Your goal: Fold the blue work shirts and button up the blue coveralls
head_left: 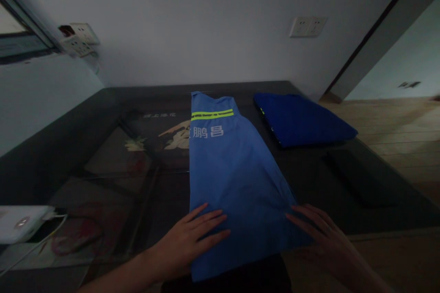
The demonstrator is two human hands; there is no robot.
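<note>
A light blue garment lies lengthwise on the dark table in front of me, folded into a long shape. Near its far end it carries a yellow-green reflective stripe and white printed characters. My left hand rests on the near left part of the cloth, palm down with the fingers spread. At the near right edge, my right hand touches the fabric with its fingers stretched out; its thumb is hard to make out in the shade. The garment's near end hangs by the table's front edge, above my dark-clad lap.
A folded dark blue garment sits at the back right of the table. To the left lies a white device with a cable plugged in. Sockets are on the wall behind. A dark flat object lies at right.
</note>
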